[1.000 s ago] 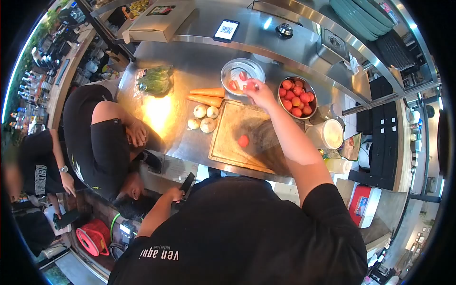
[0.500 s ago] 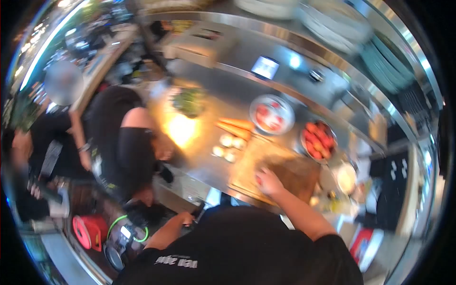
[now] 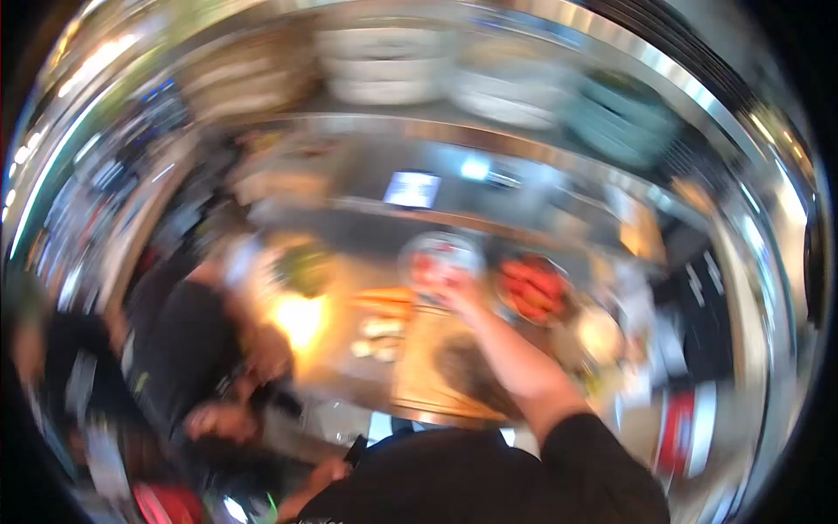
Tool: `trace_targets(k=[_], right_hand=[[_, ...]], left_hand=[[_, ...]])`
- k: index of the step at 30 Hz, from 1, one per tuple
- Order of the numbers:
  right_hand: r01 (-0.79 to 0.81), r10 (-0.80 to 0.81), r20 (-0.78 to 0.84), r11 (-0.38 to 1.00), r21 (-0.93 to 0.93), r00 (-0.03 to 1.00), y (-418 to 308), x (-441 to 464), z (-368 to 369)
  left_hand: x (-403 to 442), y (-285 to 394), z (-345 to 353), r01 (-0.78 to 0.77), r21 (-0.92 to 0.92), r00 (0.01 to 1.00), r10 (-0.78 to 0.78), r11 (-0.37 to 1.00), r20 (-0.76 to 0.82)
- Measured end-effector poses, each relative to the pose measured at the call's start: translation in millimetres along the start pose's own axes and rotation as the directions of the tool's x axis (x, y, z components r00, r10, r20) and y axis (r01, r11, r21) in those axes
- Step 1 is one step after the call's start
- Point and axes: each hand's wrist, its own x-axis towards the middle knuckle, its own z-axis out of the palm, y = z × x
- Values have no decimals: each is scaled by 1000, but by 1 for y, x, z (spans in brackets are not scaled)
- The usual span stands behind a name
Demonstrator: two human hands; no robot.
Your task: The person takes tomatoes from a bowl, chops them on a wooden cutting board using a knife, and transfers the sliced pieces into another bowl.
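Observation:
Motion smears the whole view. My right hand [image 3: 458, 290] is at the near edge of a round metal bowl [image 3: 421, 253] with red pieces in it; its fingers are too blurred to read. My left hand [image 3: 333, 472] is low by my body, closed on the handle of a dark knife [image 3: 355, 450]. Between my arms and the bowl lies a wooden cutting board [image 3: 423, 362]. A second bowl [image 3: 566, 301] of red tomatoes [image 3: 531, 288] stands to the right. Carrots [image 3: 384, 301] and white onions [image 3: 377, 339] lie left of the board.
Leafy greens [image 3: 305, 266] lie at the back left of the counter. A phone [image 3: 412, 189] rests on the shelf behind. A pale container [image 3: 600, 334] stands right of the board. Another person in black [image 3: 188, 341] bends close at the left.
The view has swung and tilted. My right hand was at the bowl, then over the board, and is now back at the bowl. No tomato is visible on the board now.

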Motion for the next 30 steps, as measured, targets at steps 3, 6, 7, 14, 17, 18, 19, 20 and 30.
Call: trace_targets(k=[3,6,7,14,17,18,19,20,30], right_hand=[[106,-135,-353,989,-100,926,-34,-1,0],[-72,-456,-410,596,-800,790,-18,10,-25],[-106,-417,-433,611,-784,799,-36,-13,-25],[-647,-359,-629,86,-758,689,-26,-84,-142],[-572,-300,-583,133,-809,755,-29,-78,-167],[-575,-265,-586,126,-809,766,-39,-79,-166],[-583,-225,-593,116,-804,773,-49,-83,-167],[-570,-238,-578,109,-814,780,-58,-90,-168],[-402,-339,-458,225,-888,822,-76,-101,-192]], left_hand=[[18,21,-66,22,69,995,-15,997,-97],[18,62,-109,32,140,986,-8,990,-165],[17,72,-118,32,155,984,-3,987,-180],[2,109,-141,18,218,974,32,976,-226],[-11,118,-141,25,220,967,33,975,-253],[-16,119,-139,30,220,965,29,975,-260],[-18,123,-137,33,222,965,27,974,-261],[-22,125,-135,40,226,964,22,973,-265],[-69,114,-105,75,212,959,-12,974,-283]])
